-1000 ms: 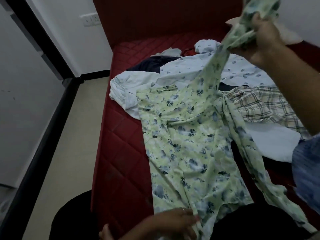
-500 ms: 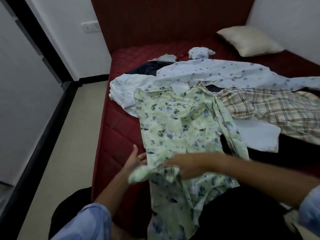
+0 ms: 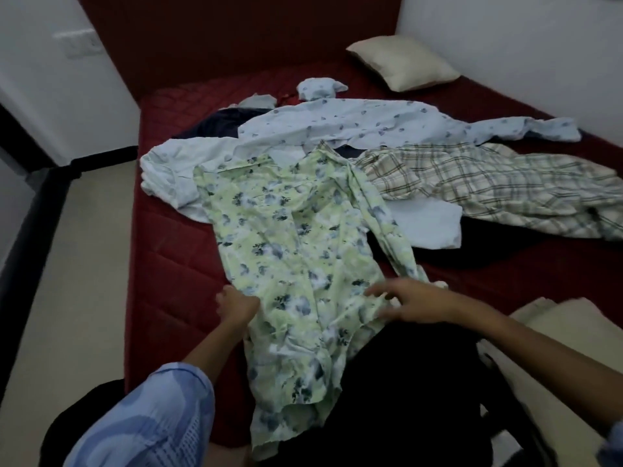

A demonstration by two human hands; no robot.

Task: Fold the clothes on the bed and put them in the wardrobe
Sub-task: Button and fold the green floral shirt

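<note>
Clothes for folding lie spread over the bed (image 3: 175, 230), none of them yet folded. The green flowered shirt (image 3: 286, 251) lies nearest the person, collar away and hem hanging over the near edge of the mattress, a layout that suits folding from the sides inward. One long sleeve (image 3: 381, 224) runs down its right side, gathered into a narrow band, not spread out.

The left hand (image 3: 236, 306) holds the shirt's left edge about midway down, its fingers curled round the cloth; this appears to pin the side seam so the body stays flat and square. The right hand (image 3: 404, 299) rests on the shirt's right side near the sleeve's lower end, fingers spread and fairly straight, touching the cloth; whether any fingertip pinches a fold cannot be told, as the hand is blurred. Its position suggests smoothing, or reaching for the sleeve to lay it across the body.

Behind the green shirt lie a pale blue printed shirt (image 3: 371, 124), a plaid shirt (image 3: 488, 183) to the right, a plain pale garment (image 3: 168, 170) partly beneath the green one, and a dark garment (image 3: 215, 124) farther back. A cream pillow (image 3: 403, 62) sits at the far corner against the wall. The wardrobe is not identifiable in this view.

Judged stage: early, with the first garment being squared up for its first fold.
</note>
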